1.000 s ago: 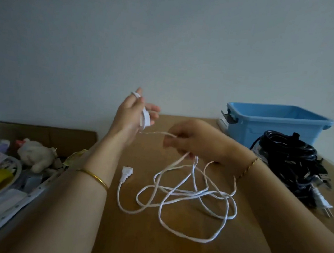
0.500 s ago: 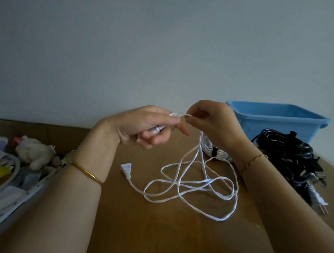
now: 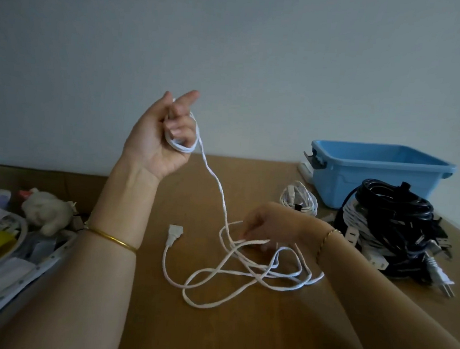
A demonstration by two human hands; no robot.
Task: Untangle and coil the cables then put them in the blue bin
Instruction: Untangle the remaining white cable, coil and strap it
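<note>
Head view: the left grip (image 3: 168,136) is raised, palm toward the camera, its fingers curled round several turns of the white flat cable (image 3: 179,146). From that coil one strand drops down and rightward to the right grip (image 3: 266,228), which sits low on the tabletop (image 3: 239,326) with its fingers among the loose loops; whether it pinches a strand I cannot tell. The remaining cable lies tangled under and around the right grip, with its plug (image 3: 175,232) to that grip's left. Just beyond the right grip lies a small coiled white cable (image 3: 299,200). Farther right stands the blue bin (image 3: 360,179), with a bundle of black cables (image 3: 391,209) touching its front.
</note>
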